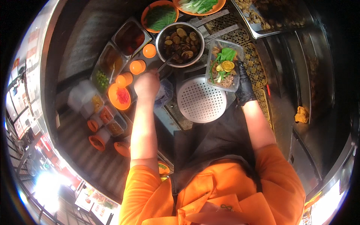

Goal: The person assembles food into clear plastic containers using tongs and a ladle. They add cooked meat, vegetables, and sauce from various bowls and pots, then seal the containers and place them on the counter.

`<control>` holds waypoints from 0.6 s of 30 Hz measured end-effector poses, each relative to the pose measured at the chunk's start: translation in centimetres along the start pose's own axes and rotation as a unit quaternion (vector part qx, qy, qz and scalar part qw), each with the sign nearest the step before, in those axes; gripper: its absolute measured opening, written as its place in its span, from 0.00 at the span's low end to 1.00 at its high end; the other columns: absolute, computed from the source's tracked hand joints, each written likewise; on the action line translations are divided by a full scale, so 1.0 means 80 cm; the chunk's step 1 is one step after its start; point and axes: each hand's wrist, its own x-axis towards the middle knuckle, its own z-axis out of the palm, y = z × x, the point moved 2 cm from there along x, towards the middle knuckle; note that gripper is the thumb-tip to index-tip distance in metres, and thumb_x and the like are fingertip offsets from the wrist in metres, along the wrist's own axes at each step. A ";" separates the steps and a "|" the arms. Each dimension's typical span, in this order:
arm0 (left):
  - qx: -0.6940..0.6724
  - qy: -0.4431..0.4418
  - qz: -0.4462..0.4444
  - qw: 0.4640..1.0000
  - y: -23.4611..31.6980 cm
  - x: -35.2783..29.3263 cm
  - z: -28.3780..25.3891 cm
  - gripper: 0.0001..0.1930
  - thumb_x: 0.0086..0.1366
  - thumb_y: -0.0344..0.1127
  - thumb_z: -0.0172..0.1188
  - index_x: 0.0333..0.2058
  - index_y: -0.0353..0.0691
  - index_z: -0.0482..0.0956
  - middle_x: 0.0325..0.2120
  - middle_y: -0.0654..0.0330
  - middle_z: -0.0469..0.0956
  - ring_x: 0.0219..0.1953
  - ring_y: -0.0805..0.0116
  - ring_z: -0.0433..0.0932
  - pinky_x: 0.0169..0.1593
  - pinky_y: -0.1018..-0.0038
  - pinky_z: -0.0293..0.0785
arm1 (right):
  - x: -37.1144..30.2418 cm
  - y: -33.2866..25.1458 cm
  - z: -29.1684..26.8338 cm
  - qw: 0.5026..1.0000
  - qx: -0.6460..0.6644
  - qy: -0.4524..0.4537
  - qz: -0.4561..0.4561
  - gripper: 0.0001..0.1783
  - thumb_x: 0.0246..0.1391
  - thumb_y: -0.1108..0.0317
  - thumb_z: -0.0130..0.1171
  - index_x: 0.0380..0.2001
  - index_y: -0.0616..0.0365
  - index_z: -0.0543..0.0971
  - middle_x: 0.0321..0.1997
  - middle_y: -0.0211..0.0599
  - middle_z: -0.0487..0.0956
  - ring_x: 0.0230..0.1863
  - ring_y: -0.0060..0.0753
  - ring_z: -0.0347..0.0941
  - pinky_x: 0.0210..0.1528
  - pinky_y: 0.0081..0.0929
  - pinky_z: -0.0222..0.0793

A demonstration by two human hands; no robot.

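My left hand (146, 85), bare, is closed around the thin handle of a long utensil (165, 65). Its far end is sunk among brown slices in a round metal pot (160, 52), so I cannot tell its kind. In a black glove, my right hand (244, 84) grips the right side of a clear plastic food container (210, 71). Inside lie minced-looking meat, green leaves, stalks and a yellowish round slice. The container is held over the right rim of a perforated metal tray (201, 101), just right of the pot.
Orange bowls of cut greens (161, 17) stand at the back. Left of the pot are stacked orange cups (137, 67), a plate of pink shreds (122, 95) and metal sauce tubs (129, 37). A large food tray (258, 33) sits back right, beyond a perforated grate (258, 71).
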 end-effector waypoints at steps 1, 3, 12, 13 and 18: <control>-0.014 -0.002 -0.004 1.000 -0.002 -0.003 0.001 0.17 0.67 0.45 0.55 0.53 0.54 0.80 0.43 0.56 0.83 0.46 0.53 0.82 0.47 0.59 0.78 | 0.001 0.001 0.000 1.000 -0.008 -0.002 -0.007 0.34 0.67 0.47 0.51 0.67 0.57 0.64 0.66 0.43 0.70 0.61 0.39 0.72 0.63 0.37 0.70; -0.045 -0.006 -0.015 0.999 -0.006 -0.012 0.004 0.18 0.67 0.46 0.55 0.53 0.54 0.80 0.44 0.55 0.83 0.46 0.53 0.81 0.48 0.58 0.78 | 0.003 0.001 -0.002 0.999 -0.025 -0.009 -0.019 0.34 0.67 0.47 0.51 0.67 0.57 0.64 0.65 0.42 0.71 0.61 0.39 0.72 0.63 0.36 0.70; -0.298 0.153 -0.028 0.942 -0.030 -0.169 0.004 0.25 0.63 0.45 0.63 0.56 0.39 0.76 0.42 0.47 0.80 0.46 0.49 0.80 0.50 0.61 0.76 | -0.023 -0.020 -0.076 0.988 -0.051 -0.013 0.146 0.35 0.65 0.42 0.52 0.65 0.54 0.67 0.57 0.41 0.74 0.48 0.38 0.76 0.46 0.37 0.79; -0.328 0.205 -0.023 0.922 -0.038 -0.209 0.004 0.25 0.63 0.42 0.64 0.57 0.38 0.75 0.43 0.48 0.80 0.47 0.50 0.80 0.52 0.62 0.76 | -0.039 -0.025 -0.060 0.986 -0.120 -0.034 0.110 0.33 0.66 0.44 0.53 0.66 0.54 0.67 0.59 0.39 0.73 0.52 0.37 0.74 0.52 0.36 0.75; -0.403 0.327 -0.077 0.851 -0.078 -0.402 -0.043 0.26 0.65 0.32 0.60 0.61 0.35 0.69 0.44 0.50 0.79 0.46 0.54 0.80 0.54 0.65 0.73 | -0.140 -0.060 0.084 0.932 -0.348 -0.096 0.015 0.30 0.68 0.54 0.52 0.68 0.54 0.64 0.67 0.32 0.69 0.67 0.30 0.63 0.70 0.32 0.57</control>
